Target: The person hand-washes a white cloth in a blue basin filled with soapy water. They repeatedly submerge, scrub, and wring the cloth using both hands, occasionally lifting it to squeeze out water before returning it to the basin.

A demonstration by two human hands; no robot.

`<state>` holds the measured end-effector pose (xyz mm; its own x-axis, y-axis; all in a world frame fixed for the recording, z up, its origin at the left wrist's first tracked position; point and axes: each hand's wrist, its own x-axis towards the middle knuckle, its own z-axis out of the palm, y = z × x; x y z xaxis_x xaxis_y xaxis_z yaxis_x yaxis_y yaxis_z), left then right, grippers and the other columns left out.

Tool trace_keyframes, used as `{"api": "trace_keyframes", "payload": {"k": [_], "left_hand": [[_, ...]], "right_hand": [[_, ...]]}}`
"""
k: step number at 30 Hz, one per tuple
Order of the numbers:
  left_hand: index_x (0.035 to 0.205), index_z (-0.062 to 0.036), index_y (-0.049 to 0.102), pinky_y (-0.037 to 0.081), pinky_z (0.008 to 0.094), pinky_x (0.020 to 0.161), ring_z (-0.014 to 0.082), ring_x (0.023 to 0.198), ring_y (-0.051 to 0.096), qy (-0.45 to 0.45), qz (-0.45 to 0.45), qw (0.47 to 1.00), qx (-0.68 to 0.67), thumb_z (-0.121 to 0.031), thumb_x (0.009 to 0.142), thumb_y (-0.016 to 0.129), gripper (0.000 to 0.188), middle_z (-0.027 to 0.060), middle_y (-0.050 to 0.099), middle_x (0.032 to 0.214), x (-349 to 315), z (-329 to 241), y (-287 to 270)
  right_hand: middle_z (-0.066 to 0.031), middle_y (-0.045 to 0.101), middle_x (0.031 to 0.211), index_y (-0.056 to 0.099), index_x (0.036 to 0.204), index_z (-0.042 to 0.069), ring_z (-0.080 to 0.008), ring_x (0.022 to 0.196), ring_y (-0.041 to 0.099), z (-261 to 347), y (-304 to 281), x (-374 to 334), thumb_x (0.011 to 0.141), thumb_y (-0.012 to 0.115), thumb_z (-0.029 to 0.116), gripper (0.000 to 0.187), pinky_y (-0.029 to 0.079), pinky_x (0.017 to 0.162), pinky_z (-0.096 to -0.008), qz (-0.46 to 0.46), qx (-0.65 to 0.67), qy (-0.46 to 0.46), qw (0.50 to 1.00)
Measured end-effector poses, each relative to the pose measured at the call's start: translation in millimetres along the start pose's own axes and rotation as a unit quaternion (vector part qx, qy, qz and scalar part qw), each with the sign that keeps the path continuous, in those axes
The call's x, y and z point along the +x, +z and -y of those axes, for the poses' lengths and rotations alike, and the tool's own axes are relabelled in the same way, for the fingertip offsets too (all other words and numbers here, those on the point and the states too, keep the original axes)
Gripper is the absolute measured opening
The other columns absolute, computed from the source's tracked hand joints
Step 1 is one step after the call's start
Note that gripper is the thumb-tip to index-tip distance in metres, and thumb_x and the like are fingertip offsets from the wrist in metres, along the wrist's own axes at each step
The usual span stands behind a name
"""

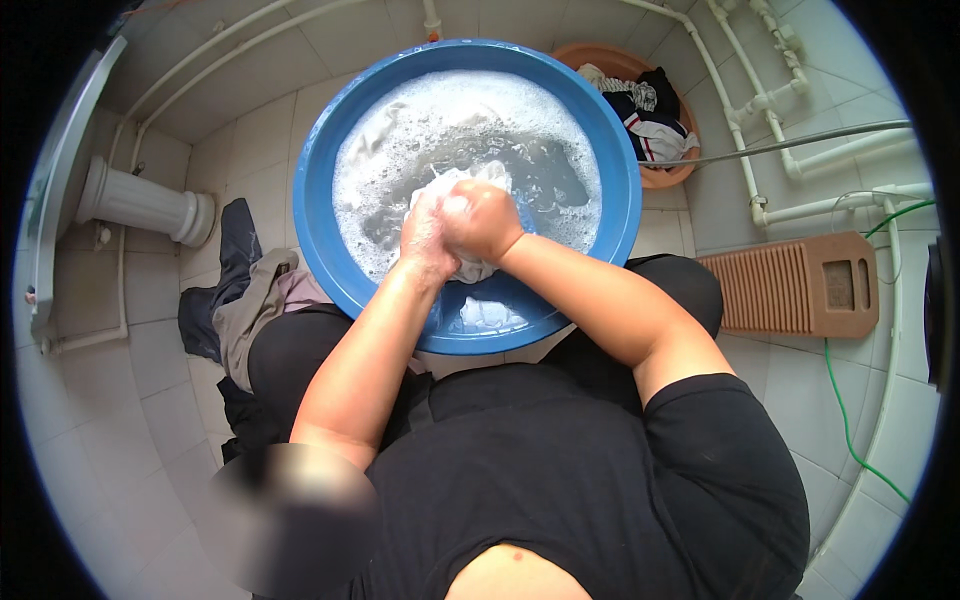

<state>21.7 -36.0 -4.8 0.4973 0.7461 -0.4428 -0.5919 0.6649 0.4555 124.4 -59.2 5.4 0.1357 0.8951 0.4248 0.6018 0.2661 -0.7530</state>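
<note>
White, wet and wadded: a bunched cloth (493, 177), held over the near half of a blue basin (620, 190), close above or partly in the grey water (545, 168), with thick suds (440, 100) round about. Hard to tell the depth of its lower folds. Clenched on it from one side, the left hand (425, 235); pressed close against that from the other, the right hand (485, 218), also closed on the bunched cloth. Cannot make out the fingertips under the knuckles.

Judging by the grip, probably rubbing or squeezing. Work one small fold at a time, then turn to a fresh patch rather than wearing one spot thin. Dip often for lather. Stay low and inside the rim, to let drips fall back into the water. Squeeze firmly, but twist gently to spare the fabric.

Farther out, to the right, a ribbed brown washboard (765, 285), well apart from both hands. Beyond the basin, an orange tub (612, 62) with dark and white clothes (655, 130). On the floor to the left, a grey-beige garment (250, 305) beside a dark blue garment (237, 245); best spare both any splashing.
</note>
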Motion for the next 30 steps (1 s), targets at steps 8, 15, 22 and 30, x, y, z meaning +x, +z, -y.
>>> {"api": "trace_keyframes", "payload": {"k": [8,15,22,30], "left_hand": [[0.108,-0.0009,0.053,0.050,0.0345,0.074,0.0231,0.085,0.060,-0.044,-0.006,0.999,-0.017,-0.032,0.093,0.041,0.037,0.0113,0.060,0.098,18.2,-4.8,-24.6],[0.103,-0.0019,0.056,0.048,0.0324,0.074,0.0214,0.085,0.059,0.066,0.008,0.954,0.292,-0.034,0.090,0.048,0.036,0.0117,0.059,0.101,-15.9,1.2,27.5],[0.107,-0.0027,0.059,0.045,0.0292,0.080,0.0170,0.091,0.057,0.151,0.159,0.815,0.537,-0.020,0.083,0.061,0.030,0.0097,0.060,0.099,-7.2,8.3,29.0],[0.123,-0.0022,0.047,0.042,0.0351,0.089,0.0287,0.103,0.056,0.125,-0.127,0.728,0.661,-0.039,0.076,0.061,0.061,0.0195,0.058,0.111,31.6,-32.1,-39.0]], "right_hand": [[-0.0129,0.059,0.071,0.059,0.070,0.007,-0.0323,0.066,0.058,39.3,-0.2,-23.7,0.071,0.063,0.023,0.016,0.047,0.059,-0.0368,0.091,0.025,-0.097,0.991],[-0.0104,0.064,0.096,0.063,0.097,0.010,-0.0278,0.090,0.060,-56.3,-27.3,35.5,0.075,0.060,0.037,0.035,0.046,0.083,-0.0377,0.032,-0.206,0.144,0.967],[-0.0144,0.058,0.112,0.061,0.111,0.015,-0.0283,0.109,0.052,-79.0,-30.4,43.5,0.071,0.064,0.046,0.050,0.040,0.090,-0.0441,0.472,-0.263,0.121,0.833],[-0.0071,0.058,0.088,0.052,0.097,0.003,-0.0128,0.079,0.055,-43.7,-39.2,43.6,0.078,0.063,0.018,0.026,0.046,0.071,-0.0271,0.153,0.330,0.253,0.896]]}}
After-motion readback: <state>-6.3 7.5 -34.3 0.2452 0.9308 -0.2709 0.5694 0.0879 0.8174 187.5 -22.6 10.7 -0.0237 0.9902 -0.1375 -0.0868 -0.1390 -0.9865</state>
